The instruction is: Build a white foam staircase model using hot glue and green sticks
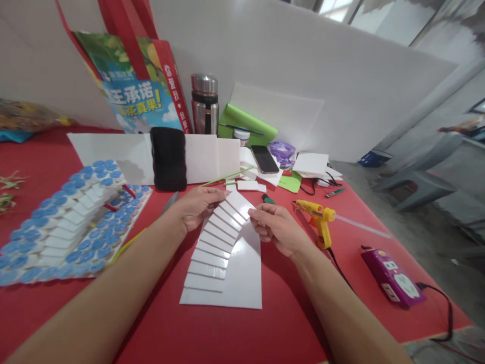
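A curved row of overlapping white strips [212, 253] lies like stairs on a white board [244, 275] in the middle of the red table. At the far end of the row, my left hand [200, 205] pinches the left edge of the top white piece [239, 203]. The right corner of that same piece is between the thumb and fingers of my right hand [275, 226]. To the left rests a model with blue-topped round pieces [89, 242] and white steps.
A yellow glue gun [320, 220] lies right of my right hand, with a purple power strip [396, 278] beyond it. Behind are a black case [168, 159], a phone [264, 158], a steel bottle [205, 106], a shopping bag [140, 96] and paper pieces.
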`<state>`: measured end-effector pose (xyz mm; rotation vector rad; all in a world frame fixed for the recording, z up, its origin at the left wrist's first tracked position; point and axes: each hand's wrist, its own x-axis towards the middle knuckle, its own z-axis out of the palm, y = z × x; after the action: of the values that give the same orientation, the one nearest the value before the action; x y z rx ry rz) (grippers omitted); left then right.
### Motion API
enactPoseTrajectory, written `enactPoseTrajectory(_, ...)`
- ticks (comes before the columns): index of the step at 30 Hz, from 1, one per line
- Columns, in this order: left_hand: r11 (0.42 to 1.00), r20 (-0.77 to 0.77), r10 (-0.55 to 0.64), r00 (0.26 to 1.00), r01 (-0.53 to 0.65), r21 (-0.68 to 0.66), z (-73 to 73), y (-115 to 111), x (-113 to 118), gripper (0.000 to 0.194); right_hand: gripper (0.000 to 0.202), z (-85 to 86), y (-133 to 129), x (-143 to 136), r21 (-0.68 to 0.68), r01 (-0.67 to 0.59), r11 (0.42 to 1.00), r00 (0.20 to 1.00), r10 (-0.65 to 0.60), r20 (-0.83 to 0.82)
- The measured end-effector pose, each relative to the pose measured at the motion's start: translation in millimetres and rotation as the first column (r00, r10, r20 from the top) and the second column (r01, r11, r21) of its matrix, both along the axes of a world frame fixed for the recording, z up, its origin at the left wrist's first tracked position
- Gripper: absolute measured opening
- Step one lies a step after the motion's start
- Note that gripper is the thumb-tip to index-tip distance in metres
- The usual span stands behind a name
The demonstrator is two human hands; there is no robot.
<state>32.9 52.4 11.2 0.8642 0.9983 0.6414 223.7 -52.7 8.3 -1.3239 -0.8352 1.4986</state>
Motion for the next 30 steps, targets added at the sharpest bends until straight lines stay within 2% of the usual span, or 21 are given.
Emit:
enactPoseTrajectory(8, 0.998, 0.036, 0.061, 0.997, -0.060, -0.023, -3.9, 0.9, -3.7, 0.013, 0.044, -4.1, 2.4, 4.0, -0.016, 0.003, 1.000, 1.000, -0.003, -0.005)
enactPoseTrajectory(13, 1.000, 0.012, 0.014, 1.000, -0.014, 0.004, -2.5, 0.3, -5.8, 0.015, 0.042, -1.1, 1.7, 5.0, -0.017, 0.002, 1.000, 1.000, -0.002, 0.000)
enactPoseTrajectory(19, 0.995, 0.035, -0.099, 0.994, 0.099, 0.012, -4.8, 1.7, -7.2, 0.024, 0.045, 1.4, 2.3, 2.7, -0.034, 0.001, 0.999, 1.000, -0.001, -0.014)
enactPoseTrajectory(30, 0.999, -0.003, -0.048, 0.999, 0.048, 0.005, -1.4, -2.5, -3.0, 0.022, 0.043, -2.4, 2.6, 4.2, -0.009, -0.001, 1.000, 0.999, 0.000, -0.032)
